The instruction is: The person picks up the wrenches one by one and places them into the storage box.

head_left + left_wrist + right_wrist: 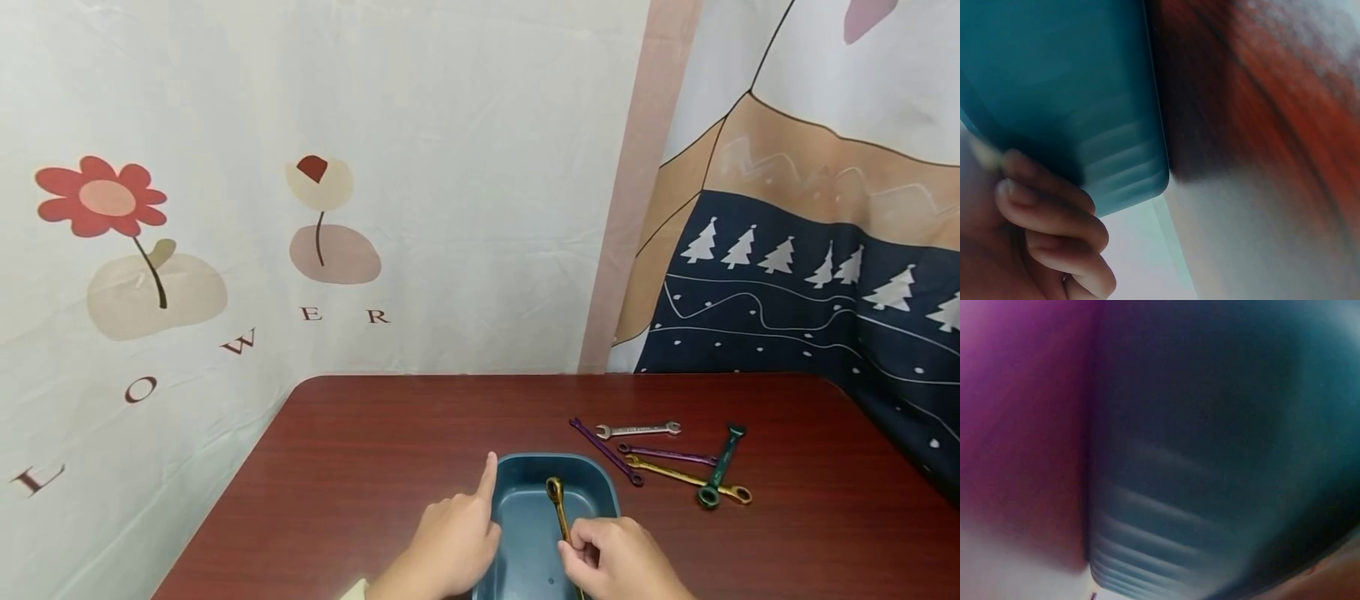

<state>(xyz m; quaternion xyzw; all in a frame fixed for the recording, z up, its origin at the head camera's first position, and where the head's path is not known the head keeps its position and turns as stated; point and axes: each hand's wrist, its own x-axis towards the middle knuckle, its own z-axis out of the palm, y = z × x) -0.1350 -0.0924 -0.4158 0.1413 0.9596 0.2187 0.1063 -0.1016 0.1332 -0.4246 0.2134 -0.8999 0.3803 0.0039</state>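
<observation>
In the head view my right hand [618, 557] pinches a gold ratcheting wrench [557, 497] between thumb and fingers, its ring end pointing away over the blue plastic tray [519, 483]. My left hand [453, 533] is at the tray's left side, index finger stretched along the rim and thumb over the edge. Its other fingers [1054, 215] curl against the tray's outer wall in the left wrist view. Ribbed blue tray wall [1166, 512] fills much of the right wrist view, where the wrench is hidden.
Right of the tray lie a silver wrench [639, 430], two purple wrenches [600, 446], another gold wrench [667, 472] and a green wrench [723, 462] crossing over it. All rest on the reddish-brown table [360, 442]. A printed curtain [480, 208] hangs behind the table's far edge.
</observation>
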